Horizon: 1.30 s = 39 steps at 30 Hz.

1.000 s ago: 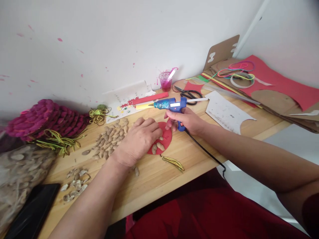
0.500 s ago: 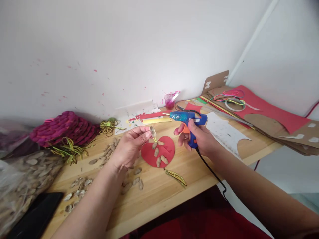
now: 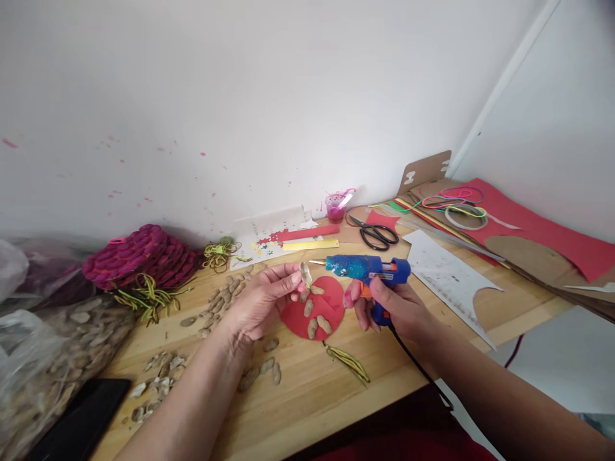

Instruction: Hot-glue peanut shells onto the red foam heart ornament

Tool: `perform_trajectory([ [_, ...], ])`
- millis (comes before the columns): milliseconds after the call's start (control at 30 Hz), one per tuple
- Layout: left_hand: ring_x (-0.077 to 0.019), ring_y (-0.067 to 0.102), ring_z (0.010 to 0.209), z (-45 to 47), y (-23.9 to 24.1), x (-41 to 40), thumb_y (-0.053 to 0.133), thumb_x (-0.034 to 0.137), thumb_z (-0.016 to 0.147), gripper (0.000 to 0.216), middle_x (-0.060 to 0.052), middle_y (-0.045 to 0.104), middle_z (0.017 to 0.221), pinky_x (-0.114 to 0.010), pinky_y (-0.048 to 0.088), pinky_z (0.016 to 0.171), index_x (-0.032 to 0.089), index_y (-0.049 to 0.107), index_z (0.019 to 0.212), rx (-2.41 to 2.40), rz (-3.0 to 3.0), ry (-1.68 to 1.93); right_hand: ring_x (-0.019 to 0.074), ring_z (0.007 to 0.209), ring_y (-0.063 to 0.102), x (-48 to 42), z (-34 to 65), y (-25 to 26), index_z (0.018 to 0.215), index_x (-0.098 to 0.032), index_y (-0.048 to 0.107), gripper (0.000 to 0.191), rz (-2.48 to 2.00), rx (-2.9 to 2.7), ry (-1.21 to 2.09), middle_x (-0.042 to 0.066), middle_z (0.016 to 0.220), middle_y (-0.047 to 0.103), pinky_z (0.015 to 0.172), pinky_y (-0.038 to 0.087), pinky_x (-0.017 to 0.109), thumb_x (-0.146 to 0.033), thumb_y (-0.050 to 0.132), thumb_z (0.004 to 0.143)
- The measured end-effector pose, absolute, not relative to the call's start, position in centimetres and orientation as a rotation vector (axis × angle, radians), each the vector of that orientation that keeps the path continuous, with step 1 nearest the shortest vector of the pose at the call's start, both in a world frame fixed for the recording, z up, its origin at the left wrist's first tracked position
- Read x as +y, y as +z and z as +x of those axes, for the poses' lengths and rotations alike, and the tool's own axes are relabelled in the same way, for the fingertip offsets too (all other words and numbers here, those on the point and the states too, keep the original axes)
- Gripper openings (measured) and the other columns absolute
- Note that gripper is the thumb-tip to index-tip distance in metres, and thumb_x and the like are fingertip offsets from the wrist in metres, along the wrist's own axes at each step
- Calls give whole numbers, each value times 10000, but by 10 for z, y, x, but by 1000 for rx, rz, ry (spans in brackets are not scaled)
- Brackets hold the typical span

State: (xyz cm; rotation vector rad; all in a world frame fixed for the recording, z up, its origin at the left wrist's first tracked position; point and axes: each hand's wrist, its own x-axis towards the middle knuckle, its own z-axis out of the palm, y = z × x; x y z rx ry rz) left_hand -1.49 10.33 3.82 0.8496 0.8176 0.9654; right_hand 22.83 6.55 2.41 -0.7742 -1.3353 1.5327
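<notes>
Between thumb and fingers, my left hand (image 3: 269, 291) pinches half a peanut shell (image 3: 305, 274), its hollow side turned toward the right. My right hand (image 3: 396, 310) is closed round the handle of a blue hot glue gun (image 3: 368, 269), with the metal nozzle pointing left, close to the shell. Below both hands lies a red paper disc (image 3: 293, 320) with several peanut shells (image 3: 312, 328) on its face. A yellow-green tassel (image 3: 348, 363) extends from the disc's lower edge onto the table.
Loose peanut shells (image 3: 218, 304) lie left of the disc, beside a bag of shells (image 3: 96, 339) and a black phone (image 3: 79, 416). Stacked purple woven pieces (image 3: 139, 259) stand behind. Scissors (image 3: 379, 237), a pink cup (image 3: 336, 208) and cardboard (image 3: 519, 250) are farther back.
The glue gun has come down and its nozzle is nearer the shell half in my left hand. The view has shifted slightly, and the scissors now show fully behind the gun.
</notes>
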Motion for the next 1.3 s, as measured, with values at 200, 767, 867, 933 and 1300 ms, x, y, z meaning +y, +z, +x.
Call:
perform_trajectory([
  [200,-78,592,631,-15,38,103,938,317,651,327,-34,686,705,-161,462,597,120,748,829,844,849,938,112,500,555,59,227,31,840,-181,648,469,-854,-1391,1475,2,587,617,468,382,226,-638,584,926],
  [767,-81,559,641,-15,39,103,926,325,668,307,-35,677,715,-176,440,615,121,745,810,848,879,914,99,473,552,63,228,28,781,-182,591,501,-878,-1466,1446,2,647,607,422,382,219,-665,575,913],
  [867,-82,550,636,-15,39,102,928,327,664,311,-35,674,713,-181,434,612,121,748,812,851,876,919,90,490,573,62,227,28,785,-178,585,488,-875,-1449,1447,11,726,624,426,392,214,-648,584,917],
  [933,-82,547,635,-15,40,103,927,329,664,312,-36,672,715,-183,432,614,119,750,813,850,878,917,87,496,577,62,227,28,793,-176,591,482,-883,-1447,1452,16,757,630,430,395,214,-639,579,925],
  [1300,-77,541,636,-14,42,102,920,344,674,308,-32,668,721,-181,417,617,118,748,793,841,901,903,123,497,556,62,230,26,796,-177,611,537,-960,-1481,1457,5,614,586,464,396,254,-701,556,901],
])
